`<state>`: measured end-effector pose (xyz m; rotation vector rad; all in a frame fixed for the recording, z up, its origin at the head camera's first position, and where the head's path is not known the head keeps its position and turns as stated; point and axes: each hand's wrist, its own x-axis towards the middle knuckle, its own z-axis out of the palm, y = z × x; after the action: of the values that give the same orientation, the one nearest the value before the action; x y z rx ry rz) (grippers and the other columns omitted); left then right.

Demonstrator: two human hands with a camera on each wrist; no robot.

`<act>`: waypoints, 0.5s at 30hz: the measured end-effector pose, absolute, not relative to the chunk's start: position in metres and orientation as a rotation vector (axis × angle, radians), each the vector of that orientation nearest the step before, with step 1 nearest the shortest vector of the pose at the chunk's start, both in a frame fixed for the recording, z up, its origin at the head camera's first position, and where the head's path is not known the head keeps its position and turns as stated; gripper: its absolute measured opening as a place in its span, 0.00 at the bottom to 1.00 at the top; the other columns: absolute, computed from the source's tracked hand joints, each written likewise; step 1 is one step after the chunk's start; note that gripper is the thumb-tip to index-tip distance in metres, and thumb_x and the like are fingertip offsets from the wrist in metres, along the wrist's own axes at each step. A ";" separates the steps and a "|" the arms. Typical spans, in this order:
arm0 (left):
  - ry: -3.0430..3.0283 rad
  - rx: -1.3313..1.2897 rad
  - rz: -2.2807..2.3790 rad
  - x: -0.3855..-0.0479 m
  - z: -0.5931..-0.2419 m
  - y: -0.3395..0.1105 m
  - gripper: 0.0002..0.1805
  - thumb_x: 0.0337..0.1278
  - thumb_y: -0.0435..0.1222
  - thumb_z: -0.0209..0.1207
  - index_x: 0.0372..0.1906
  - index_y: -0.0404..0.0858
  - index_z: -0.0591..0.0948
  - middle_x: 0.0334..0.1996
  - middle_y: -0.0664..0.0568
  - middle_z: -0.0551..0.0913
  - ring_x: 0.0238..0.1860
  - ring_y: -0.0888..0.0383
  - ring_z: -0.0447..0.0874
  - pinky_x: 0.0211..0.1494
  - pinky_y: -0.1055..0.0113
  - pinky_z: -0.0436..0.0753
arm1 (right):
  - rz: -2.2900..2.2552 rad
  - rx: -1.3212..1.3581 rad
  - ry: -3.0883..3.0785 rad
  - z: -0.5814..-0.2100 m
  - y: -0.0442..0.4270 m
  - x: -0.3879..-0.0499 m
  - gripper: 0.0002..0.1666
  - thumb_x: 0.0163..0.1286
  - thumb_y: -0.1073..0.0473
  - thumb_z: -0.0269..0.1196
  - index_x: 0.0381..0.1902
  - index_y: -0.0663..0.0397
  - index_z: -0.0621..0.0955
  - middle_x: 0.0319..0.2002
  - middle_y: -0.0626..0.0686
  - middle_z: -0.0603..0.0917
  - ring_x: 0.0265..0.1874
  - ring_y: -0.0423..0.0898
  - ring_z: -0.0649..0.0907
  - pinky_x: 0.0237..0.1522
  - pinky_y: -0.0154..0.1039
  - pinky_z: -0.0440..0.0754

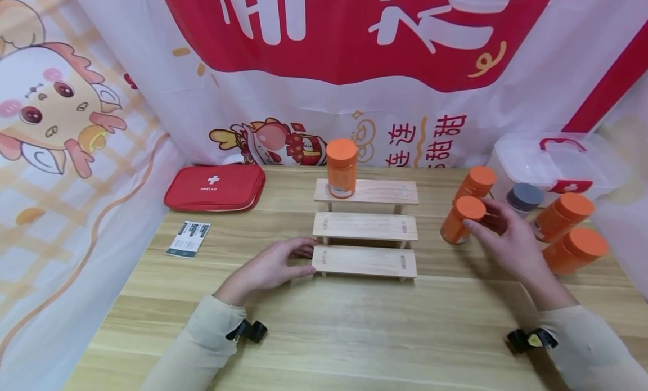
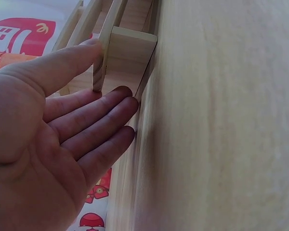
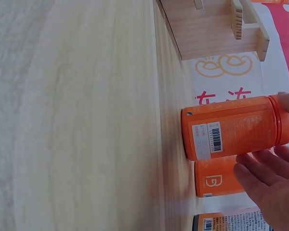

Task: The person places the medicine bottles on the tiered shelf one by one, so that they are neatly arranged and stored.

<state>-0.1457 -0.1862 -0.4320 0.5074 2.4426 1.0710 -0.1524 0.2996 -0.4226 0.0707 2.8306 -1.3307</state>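
A three-tier wooden display stand (image 1: 364,261) is on the table. My left hand (image 1: 275,264) pinches the left end of its lowest tier, thumb on one edge and index finger on the other; in the left wrist view the remaining fingers (image 2: 98,120) extend past the board. One orange pill bottle (image 1: 342,169) stands on the top tier, towards its left. On the right, my right hand (image 1: 511,242) grips another orange bottle (image 3: 231,127) near its cap. Whether that bottle's base touches the table I cannot tell. Close behind it is a further orange bottle (image 1: 478,180).
To the right of my right hand stand a grey-capped bottle (image 1: 525,197) and two larger orange bottles (image 1: 564,214). Behind them is a clear first-aid box (image 1: 552,160). At the left lie a red first-aid pouch (image 1: 215,188) and a printed card (image 1: 189,239). A printed cloth hangs behind.
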 end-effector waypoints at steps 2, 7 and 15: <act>2.444 0.513 1.071 -0.146 -0.432 -0.186 0.32 0.70 0.45 0.71 0.75 0.46 0.77 0.66 0.54 0.86 0.69 0.52 0.83 0.79 0.44 0.76 | -1.318 0.087 2.829 -0.423 0.299 -0.153 0.51 0.78 0.32 0.62 0.86 0.51 0.60 0.78 0.67 0.72 0.73 0.68 0.75 0.72 0.72 0.75; 2.448 0.532 1.065 -0.146 -0.433 -0.187 0.31 0.71 0.45 0.71 0.75 0.45 0.77 0.65 0.53 0.86 0.69 0.52 0.83 0.78 0.44 0.77 | -1.297 0.095 2.826 -0.424 0.300 -0.154 0.51 0.78 0.32 0.62 0.85 0.53 0.63 0.76 0.67 0.73 0.72 0.68 0.75 0.72 0.72 0.75; 2.446 0.526 1.069 -0.145 -0.432 -0.187 0.31 0.71 0.45 0.71 0.75 0.45 0.77 0.65 0.53 0.86 0.69 0.52 0.83 0.78 0.45 0.77 | -1.278 0.062 2.823 -0.427 0.301 -0.157 0.50 0.77 0.32 0.64 0.85 0.51 0.63 0.75 0.66 0.74 0.71 0.67 0.76 0.72 0.72 0.76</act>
<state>-0.1453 -0.1870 -0.4316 0.5258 2.4464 1.0689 -0.1574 0.3015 -0.4269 0.0623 2.8230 -1.2781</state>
